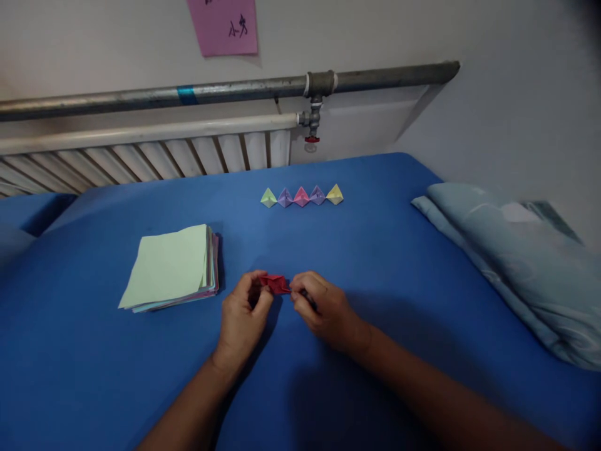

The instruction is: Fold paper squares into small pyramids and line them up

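Note:
A small piece of red folded paper [277, 284] is held just above the blue surface, between my two hands. My left hand [244, 313] pinches its left end between thumb and fingers. At the paper's right tip, my right hand [328, 313] is closed, thumb and fingertips pressed together on the corner. Something dark shows in the gap between the right thumb and fingers; whether it is an object or shadow I cannot tell. Beyond the hands, several small folded paper shapes [301, 196] in green, purple, pink and yellow stand in a row, touching side by side.
A stack of coloured paper sheets [171, 266], pale green on top, lies left of my hands. Folded light-blue cloth [507, 250] rests on the right. Behind the blue surface [375, 238] are a white radiator [188, 156], a metal pipe [253, 89] and a red-handled valve [312, 139].

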`<state>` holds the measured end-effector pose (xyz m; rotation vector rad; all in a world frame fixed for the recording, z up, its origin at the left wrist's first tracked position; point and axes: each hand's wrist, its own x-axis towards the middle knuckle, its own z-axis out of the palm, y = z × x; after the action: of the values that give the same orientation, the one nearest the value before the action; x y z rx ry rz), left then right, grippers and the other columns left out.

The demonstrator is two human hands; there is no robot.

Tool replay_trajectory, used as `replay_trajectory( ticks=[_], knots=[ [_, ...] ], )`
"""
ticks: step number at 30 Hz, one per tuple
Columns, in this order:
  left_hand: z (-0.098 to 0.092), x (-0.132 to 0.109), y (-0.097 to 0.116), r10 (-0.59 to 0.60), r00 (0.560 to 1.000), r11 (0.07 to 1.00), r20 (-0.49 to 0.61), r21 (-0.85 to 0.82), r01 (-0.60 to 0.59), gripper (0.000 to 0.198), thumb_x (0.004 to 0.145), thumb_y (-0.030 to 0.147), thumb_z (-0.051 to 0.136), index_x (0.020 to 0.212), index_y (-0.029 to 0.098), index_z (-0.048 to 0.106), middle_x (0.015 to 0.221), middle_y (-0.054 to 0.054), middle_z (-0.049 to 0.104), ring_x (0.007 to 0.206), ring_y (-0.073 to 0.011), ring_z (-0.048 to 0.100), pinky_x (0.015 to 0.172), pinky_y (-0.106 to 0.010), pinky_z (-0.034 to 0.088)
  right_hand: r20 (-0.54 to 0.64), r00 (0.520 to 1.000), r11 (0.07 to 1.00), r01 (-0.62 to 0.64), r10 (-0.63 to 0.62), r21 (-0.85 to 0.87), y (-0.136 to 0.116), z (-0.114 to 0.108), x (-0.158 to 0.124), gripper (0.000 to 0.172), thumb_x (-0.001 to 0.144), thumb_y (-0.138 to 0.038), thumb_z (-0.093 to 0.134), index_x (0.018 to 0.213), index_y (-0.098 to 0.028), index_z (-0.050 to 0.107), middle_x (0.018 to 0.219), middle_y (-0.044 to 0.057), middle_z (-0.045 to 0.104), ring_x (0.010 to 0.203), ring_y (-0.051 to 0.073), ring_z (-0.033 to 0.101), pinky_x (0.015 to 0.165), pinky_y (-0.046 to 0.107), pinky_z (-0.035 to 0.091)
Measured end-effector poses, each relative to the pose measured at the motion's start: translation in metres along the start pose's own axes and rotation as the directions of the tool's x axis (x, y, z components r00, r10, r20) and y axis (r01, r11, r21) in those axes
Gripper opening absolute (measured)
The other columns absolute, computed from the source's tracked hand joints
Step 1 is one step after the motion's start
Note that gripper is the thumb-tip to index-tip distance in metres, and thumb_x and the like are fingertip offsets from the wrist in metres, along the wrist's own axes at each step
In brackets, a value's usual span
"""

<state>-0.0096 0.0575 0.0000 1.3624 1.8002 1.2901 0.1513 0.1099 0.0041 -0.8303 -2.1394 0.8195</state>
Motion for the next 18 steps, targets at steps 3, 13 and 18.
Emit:
replay_trajectory(
  ticks=[3,13,18],
  knots=[
    [0.0,0.0,-0.003,-0.003,1.0,1.0,0.021,-0.027,0.003,0.022,0.086,0.025,0.052,0.106,0.018,0.059,0.093,-0.006,0.072,0.083,-0.0173,0.069,0.077,-0.032,0.056,0.028,1.0,1.0,0.005,-0.005,0.0,-0.001,0.001,0.001,0.013,0.084,-0.009,0.045,0.083,-0.02,0.051,0.085,0.005,0.058,0.08,0.016,0.056,0.075,0.03,0.047],
    [-0.001,-0.003,0.001,0.12,0.99,0.981,0.071,0.146,-0.129,0.018,0.088,0.021,0.051,0.101,0.02,0.062,0.093,-0.005,0.072,0.084,-0.0168,0.068,0.08,-0.032,0.053,0.091,0.996,1.0,-0.023,0.022,0.012,-0.007,-0.003,0.004,0.01,0.088,-0.017,0.051,0.083,-0.019,0.06,0.093,0.006,0.058,0.087,0.016,0.057,0.08,0.031,0.047],
    [0.0,-0.004,0.007,0.182,0.978,0.967,0.107,0.164,-0.198,0.015,0.088,0.02,0.051,0.094,0.021,0.064,0.086,-0.003,0.07,0.076,-0.0145,0.066,0.073,-0.028,0.053,0.052,0.99,0.99,-0.129,0.132,-0.056,-0.002,0.003,0.004,0.014,0.082,-0.013,0.056,0.07,-0.019,0.052,0.073,0.0,0.055,0.068,0.013,0.052,0.066,0.025,0.043]
  ],
)
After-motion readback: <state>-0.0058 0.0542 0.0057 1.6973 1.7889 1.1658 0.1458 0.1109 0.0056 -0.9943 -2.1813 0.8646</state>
